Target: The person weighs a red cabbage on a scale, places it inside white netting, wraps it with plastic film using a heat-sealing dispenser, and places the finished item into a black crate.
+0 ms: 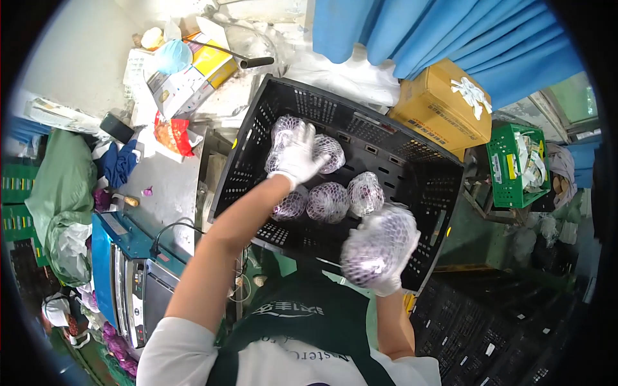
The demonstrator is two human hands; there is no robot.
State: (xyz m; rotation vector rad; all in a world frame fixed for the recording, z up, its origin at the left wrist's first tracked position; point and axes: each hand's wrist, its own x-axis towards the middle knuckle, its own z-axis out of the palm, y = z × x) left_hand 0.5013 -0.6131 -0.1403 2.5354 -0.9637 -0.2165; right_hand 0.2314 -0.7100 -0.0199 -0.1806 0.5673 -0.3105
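Note:
White gloves cover both of my hands. My left hand (301, 157) reaches into a black plastic crate (333, 89) and rests, fingers spread, over purple produce in white foam netting and clear wrap. One netted bundle (329, 154) lies right beside its thumb. Nearer to me in the crate, several more netted purple pieces (328, 202) sit in a row. Over the crate's near right part, my right hand (393, 275) holds a large net-wrapped purple bundle (379, 246), slightly blurred; most of its fingers are hidden behind it.
A blue sealing machine (140, 280) stands left on a metal table (164, 178) with a cord and a dark phone (117, 127). A cardboard box (439, 106) stands beyond the crate. A green crate (499, 169) is at right, above stacked black crates (483, 323).

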